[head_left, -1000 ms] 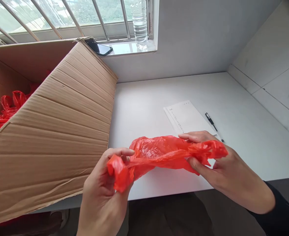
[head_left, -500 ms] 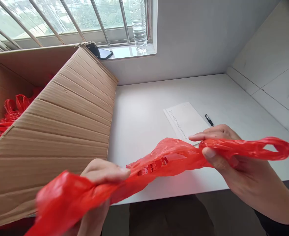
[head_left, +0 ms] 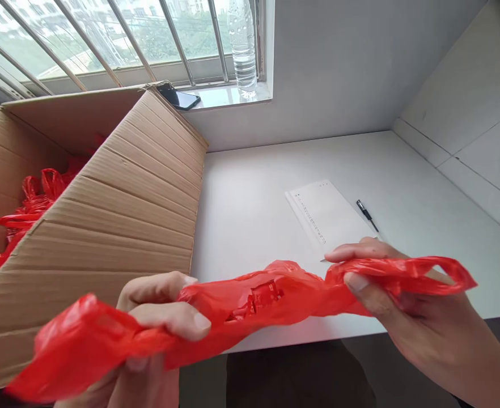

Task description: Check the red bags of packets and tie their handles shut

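A red plastic bag [head_left: 258, 300] is stretched out lengthwise between my two hands, just above the front edge of the white table [head_left: 250, 192]. My left hand [head_left: 156, 323] is closed around the bag's left part, whose crumpled end spreads out toward the lower left. My right hand [head_left: 407, 306] pinches the bag near its handle loop, which sticks out to the right past the fingers.
A big open cardboard box [head_left: 118, 215] fills the left side, with more red bags [head_left: 33, 198] inside. A sheet of paper [head_left: 326, 215] and a pen [head_left: 367, 215] lie on the table. A phone [head_left: 182, 99] and water bottle [head_left: 244, 45] sit on the windowsill.
The bag went from bunched between my hands to pulled out long. My hands moved apart, then lowered slightly, and the handle loop now hangs past my right hand.
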Demonstrator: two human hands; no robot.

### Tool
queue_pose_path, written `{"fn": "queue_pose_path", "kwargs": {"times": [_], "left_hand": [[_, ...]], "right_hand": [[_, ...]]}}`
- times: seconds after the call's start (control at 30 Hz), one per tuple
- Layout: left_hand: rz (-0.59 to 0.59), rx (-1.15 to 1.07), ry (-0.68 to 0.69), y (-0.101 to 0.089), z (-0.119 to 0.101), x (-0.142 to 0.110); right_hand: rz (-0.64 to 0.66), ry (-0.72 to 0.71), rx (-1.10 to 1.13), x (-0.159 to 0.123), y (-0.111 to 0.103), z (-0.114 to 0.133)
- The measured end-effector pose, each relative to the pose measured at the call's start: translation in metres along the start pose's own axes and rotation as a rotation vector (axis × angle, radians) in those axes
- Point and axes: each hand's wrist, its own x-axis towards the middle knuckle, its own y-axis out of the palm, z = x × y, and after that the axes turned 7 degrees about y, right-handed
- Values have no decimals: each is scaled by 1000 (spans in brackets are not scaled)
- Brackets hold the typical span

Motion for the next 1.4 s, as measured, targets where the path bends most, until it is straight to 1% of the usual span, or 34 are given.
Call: {"fn": "queue_pose_path", "kwargs": {"times": [0.07,0.1,0.17,0.23,0.27,0.33,0.4,0.43,0.5,0.53,0.57,0.63,0.67,0.73,0.8,0.87,0.93,0.97,1.03,1.1,1.17,1.2,1.27,1.37,1.4], "left_hand": [[-59,-131,63,17,-15,3],[-79,-182,73,24,-22,4],[-86,-232,77,32,-29,4],[-59,-265,99,32,-30,3],[-9,-283,127,30,-29,2],[143,-355,147,24,-25,3],[267,-398,49,23,-24,5],[300,-381,-34,25,-25,8],[342,-289,-189,35,-31,13],[391,-232,-224,42,-35,15],[444,-182,-229,49,-39,16],[531,-99,-183,62,-46,15],[547,-59,-139,67,-48,14],[537,6,-51,71,-50,10],[511,20,8,70,-50,7],[526,-6,16,65,-49,7],[570,-33,-36,61,-48,10],[585,-47,-87,59,-46,12],[594,-109,-199,59,-42,18],[600,-267,-317,60,-34,24],[586,-440,-390,61,-27,32],[583,-485,-404,62,-24,35],[613,-461,-371,60,-22,40],[736,-368,-296,56,-25,42],[764,-364,-279,54,-26,41]], "right_hand": [[-73,19,1,0,-2,2],[-100,15,-7,1,-3,3],[-95,-12,-12,4,-3,5],[-49,-36,18,6,-3,6],[-20,-44,44,6,-2,6],[44,-74,84,6,0,7],[77,-103,86,4,0,10],[64,-120,76,3,0,12],[-12,-156,50,2,1,17],[-46,-171,44,2,2,21],[-63,-187,50,2,3,25],[-32,-222,92,4,7,33],[14,-260,116,5,9,37],[81,-351,123,7,14,43],[73,-434,52,10,17,46],[17,-480,-62,15,19,46],[13,-484,-134,21,18,42],[32,-467,-129,25,18,39],[59,-414,-46,31,17,33],[46,-391,45,32,16,30],[60,-401,84,31,17,28],[100,-397,90,30,18,27],[173,-352,99,30,19,26],[221,-269,127,37,25,21],[269,-238,153,41,27,18]]}}
